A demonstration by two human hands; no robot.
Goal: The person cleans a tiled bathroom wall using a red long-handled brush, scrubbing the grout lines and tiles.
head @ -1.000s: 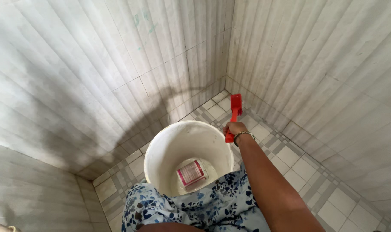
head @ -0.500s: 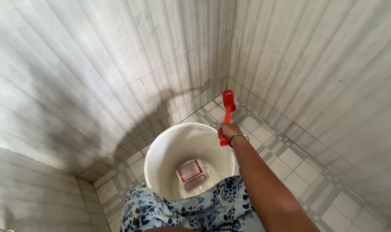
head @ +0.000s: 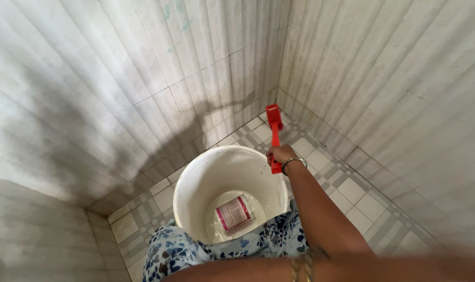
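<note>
Red brush held over the white bucket in a tiled corner

The right hand (head: 281, 154) was closed round the handle of the red brush (head: 273, 128), its head raised toward the wall (head: 195, 57); light, stiff plastic, probably slippery when wet, best gripped mid-handle; the bucket (head: 193, 183) held a packet (head: 233, 213); the left hand's state could not be told.

Single head-worn view, looking steeply down past the right hand (head: 281, 154) into a tiled corner; the near forearm at the frame's bottom is blurred, probably the left.
</note>
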